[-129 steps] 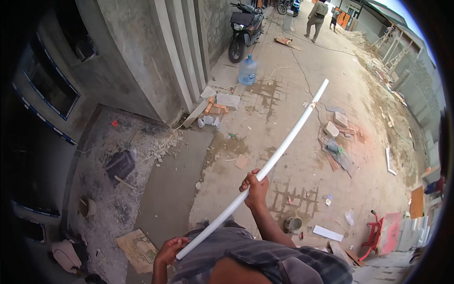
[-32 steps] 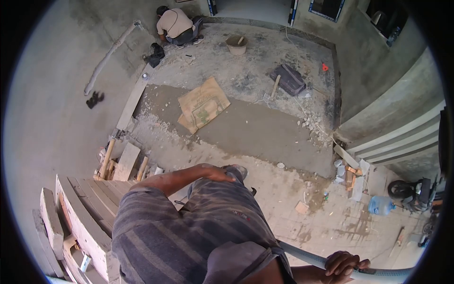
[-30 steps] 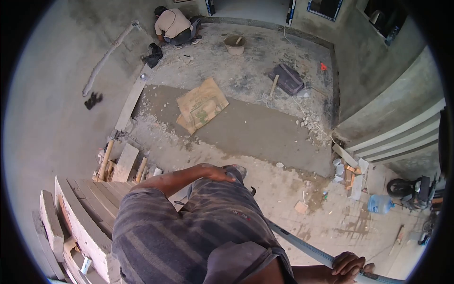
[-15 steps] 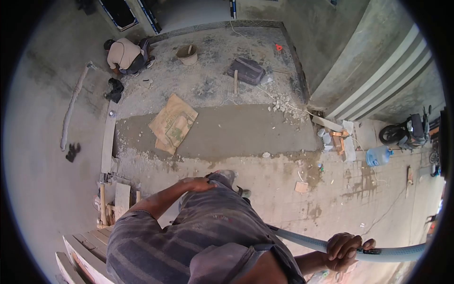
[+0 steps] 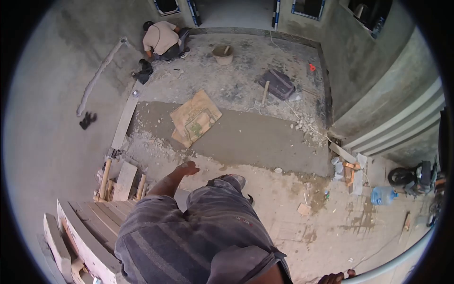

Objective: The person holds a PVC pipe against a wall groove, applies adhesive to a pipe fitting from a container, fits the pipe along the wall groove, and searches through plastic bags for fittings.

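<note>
My left hand (image 5: pixel 187 168) hangs in the air beside my body, over the edge of the wet cement strip (image 5: pixel 255 137). Its fingers look loosely extended, with nothing seen in them. At the lower right edge, my right hand (image 5: pixel 336 278) is wrapped round a pale translucent hose (image 5: pixel 395 265); only its knuckles and fingers show. The hose curves up to the right. Beyond my left hand a flattened brown sack (image 5: pixel 197 117) lies on the cement strip.
A co-worker (image 5: pixel 162 40) crouches at the far wall. A bucket (image 5: pixel 222 57) and a dark bag (image 5: pixel 278 85) stand on the rough floor. Rubble (image 5: pixel 307 130), a water jug (image 5: pixel 383 195) and a motorcycle (image 5: pixel 416 177) are at right. Wooden planks (image 5: pixel 99 220) lie at left.
My left hand has come off my thigh and swung outward. My right hand and the hose have dropped lower in view. The scene has shifted as my head turned left.
</note>
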`<state>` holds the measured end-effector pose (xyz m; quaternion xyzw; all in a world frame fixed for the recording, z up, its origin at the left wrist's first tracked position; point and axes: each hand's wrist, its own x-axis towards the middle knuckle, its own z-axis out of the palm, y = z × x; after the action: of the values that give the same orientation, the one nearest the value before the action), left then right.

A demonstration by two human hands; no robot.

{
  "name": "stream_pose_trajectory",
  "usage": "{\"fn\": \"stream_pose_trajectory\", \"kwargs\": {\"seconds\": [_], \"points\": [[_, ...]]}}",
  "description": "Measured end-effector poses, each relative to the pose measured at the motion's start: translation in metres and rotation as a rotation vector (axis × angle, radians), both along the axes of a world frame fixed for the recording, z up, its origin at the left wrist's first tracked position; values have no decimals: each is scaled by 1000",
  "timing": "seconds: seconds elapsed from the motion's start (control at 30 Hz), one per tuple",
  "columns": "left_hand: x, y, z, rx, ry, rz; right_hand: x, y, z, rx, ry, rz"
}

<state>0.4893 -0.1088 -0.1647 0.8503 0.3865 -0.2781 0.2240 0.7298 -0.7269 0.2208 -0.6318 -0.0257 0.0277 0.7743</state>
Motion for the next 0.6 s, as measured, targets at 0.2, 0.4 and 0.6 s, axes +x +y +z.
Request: {"fn": "stream_pose_trajectory", "kwargs": {"seconds": [0.2,0.4,0.6], "points": [[-28,-7,-40,-56,94,-66,1,13,-44,-265,120,165],[-31,-44,-49,-142,-121,-318,13,88,-35,214,-249,374],[-59,-46,-56,-112,-103,-272,46,36,-21,703,-514,537]]}}
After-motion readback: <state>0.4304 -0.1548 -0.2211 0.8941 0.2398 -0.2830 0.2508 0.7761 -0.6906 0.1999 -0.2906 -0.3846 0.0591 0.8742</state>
